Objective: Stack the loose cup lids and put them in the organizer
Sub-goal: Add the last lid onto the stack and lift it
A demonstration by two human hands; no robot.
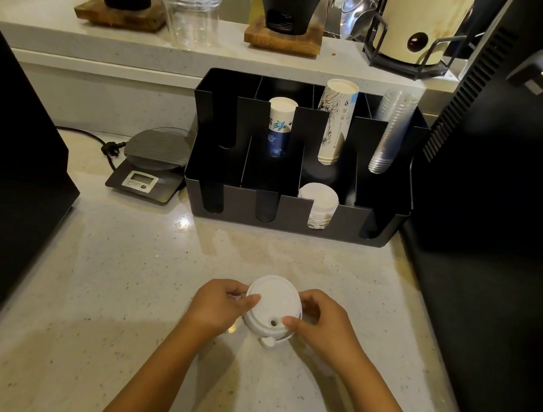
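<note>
A stack of white cup lids point(271, 304) sits just above the pale counter near the front, gripped from both sides. My left hand point(215, 305) clasps its left rim and my right hand point(320, 323) clasps its right rim, thumb beside the sip hole. The black organizer point(296, 216) stands behind, against the wall. One of its front compartments holds another stack of white lids point(320, 200). The other front compartments look dark and I cannot see into them.
Rear organizer slots hold paper cups point(278, 127), taller printed cups point(336, 121) and clear plastic cups point(392, 132). A digital scale point(151, 165) with a cable sits left of the organizer. Black machines flank the counter at left point(8, 171) and right point(501, 236).
</note>
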